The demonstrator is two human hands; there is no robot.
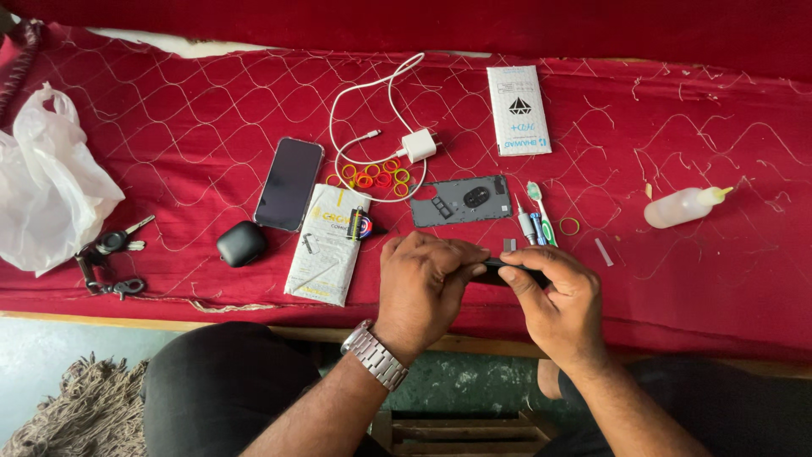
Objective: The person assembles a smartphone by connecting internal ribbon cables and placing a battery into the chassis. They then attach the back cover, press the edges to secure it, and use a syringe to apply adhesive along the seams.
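Observation:
Both hands meet over the front edge of a red quilted cloth (169, 135). My left hand (420, 283), with a metal wristwatch, and my right hand (554, 300) grip a thin dark phone-like object (499, 271) between them, mostly hidden by the fingers. Just beyond the hands lies a grey phone back panel (462, 201) with a camera cutout. Next to it are a toothbrush (541, 211) and small screwdrivers (529, 224).
A black phone (289, 184) lies face up, beside a white packet (326, 245), black earbud case (241, 244), white charger and cable (416, 144), coloured rubber bands (376, 176), white box (518, 110), squeeze bottle (681, 207), keys (110, 254), plastic bag (46, 195).

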